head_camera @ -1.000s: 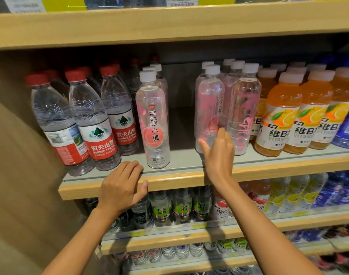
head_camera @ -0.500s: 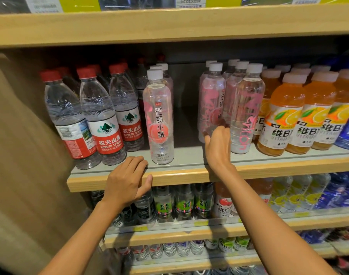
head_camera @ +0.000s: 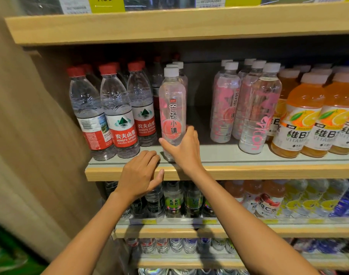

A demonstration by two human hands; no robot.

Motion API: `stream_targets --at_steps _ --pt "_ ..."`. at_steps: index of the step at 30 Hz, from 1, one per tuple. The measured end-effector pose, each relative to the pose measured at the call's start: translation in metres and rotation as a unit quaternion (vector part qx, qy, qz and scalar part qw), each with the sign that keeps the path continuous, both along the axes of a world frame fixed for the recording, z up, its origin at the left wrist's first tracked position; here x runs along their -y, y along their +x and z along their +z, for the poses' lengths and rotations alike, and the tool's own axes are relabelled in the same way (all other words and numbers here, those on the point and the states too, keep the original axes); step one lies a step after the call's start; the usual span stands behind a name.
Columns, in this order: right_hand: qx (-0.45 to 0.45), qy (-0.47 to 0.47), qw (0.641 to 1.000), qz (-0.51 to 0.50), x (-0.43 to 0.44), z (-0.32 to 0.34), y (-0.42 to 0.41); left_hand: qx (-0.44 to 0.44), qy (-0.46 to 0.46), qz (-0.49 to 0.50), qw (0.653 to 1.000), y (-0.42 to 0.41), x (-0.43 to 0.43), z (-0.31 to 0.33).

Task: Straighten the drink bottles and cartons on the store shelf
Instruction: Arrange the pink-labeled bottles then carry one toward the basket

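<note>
The shelf [head_camera: 249,171] is carrying its rows upright. The red-capped water bottles [head_camera: 118,116] are standing at the left and the orange vitamin drinks [head_camera: 296,120] at the right. The pink-printed bottles [head_camera: 256,116] are just beside the orange ones. An open gap is separating these from the peach-label bottle [head_camera: 172,112], which is standing at the front lip with its label facing out, close against the water row and ahead of the white-capped bottles behind it.

The right hand [head_camera: 181,149] is grasping that bottle low down, with the thumb on its left side and the fingers wrapping its right. The left hand [head_camera: 139,173] is holding the shelf edge just left of the bottle's foot, with bent fingers on the grey strip and the thumb against the wooden face.

The bottle is tall and slim, it is sitting right at the lip, and the grip is low. A quick twist or pull is therefore likely to tip its top forward off the shelf. A sideways nudge may knock it into the nearest water bottle and set that row leaning.

Half a second ago the right hand was touching the base of the pink-printed bottles across the gap. It is now over on the peach-label bottle, while the left hand is staying on the edge.
</note>
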State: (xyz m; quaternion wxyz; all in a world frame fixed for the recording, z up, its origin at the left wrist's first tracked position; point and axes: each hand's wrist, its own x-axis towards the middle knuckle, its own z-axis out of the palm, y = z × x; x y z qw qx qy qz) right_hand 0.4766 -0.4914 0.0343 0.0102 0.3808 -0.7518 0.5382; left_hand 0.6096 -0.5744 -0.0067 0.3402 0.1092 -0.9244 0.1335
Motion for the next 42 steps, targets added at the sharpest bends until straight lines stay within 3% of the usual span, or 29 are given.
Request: stream_targets --at_steps 13,15,17,19,21,23,27,31,36,39,40,42 --pt "0.020 -0.099 0.993 0.066 -0.048 0.008 -0.021 0.032 0.030 0.007 0.999 -0.004 -0.013 0.027" --pt "0.030 -0.106 0.991 0.076 -0.057 0.012 -0.021 0.002 0.069 0.020 0.997 -0.010 -0.022 0.038" --pt "0.045 -0.101 0.989 0.099 -0.066 0.016 -0.020 -0.066 0.172 -0.003 0.983 -0.021 -0.036 0.051" --pt "0.055 -0.087 0.987 0.124 -0.073 0.021 -0.017 -0.146 0.341 -0.067 0.926 -0.035 -0.054 0.070" --pt "0.056 -0.073 0.986 0.138 -0.078 0.023 -0.013 -0.210 0.529 -0.149 0.809 -0.049 -0.070 0.093" --pt "0.052 -0.062 0.987 0.139 -0.083 0.022 -0.008 -0.226 0.623 -0.203 0.720 -0.057 -0.082 0.112" --pt "0.051 -0.061 0.990 0.120 -0.091 0.018 -0.002 -0.240 0.671 -0.203 0.672 -0.068 -0.097 0.131" --pt "0.031 -0.056 0.993 0.096 -0.094 0.018 -0.001 -0.317 0.619 -0.160 0.701 -0.079 -0.106 0.139" --pt "0.008 -0.068 0.994 0.085 -0.100 0.017 0.002 -0.347 0.634 -0.151 0.674 -0.089 -0.112 0.150" --pt "0.120 -0.108 0.966 0.203 -0.108 0.026 -0.010 -0.283 0.718 -0.203 0.603 -0.089 -0.105 0.155" --pt "0.183 -0.115 0.940 0.264 -0.111 0.029 -0.017 -0.247 0.751 -0.225 0.569 -0.088 -0.101 0.155" --pt "0.326 -0.117 0.853 0.391 -0.118 0.029 -0.027 -0.175 0.806 -0.288 0.487 -0.089 -0.093 0.155"
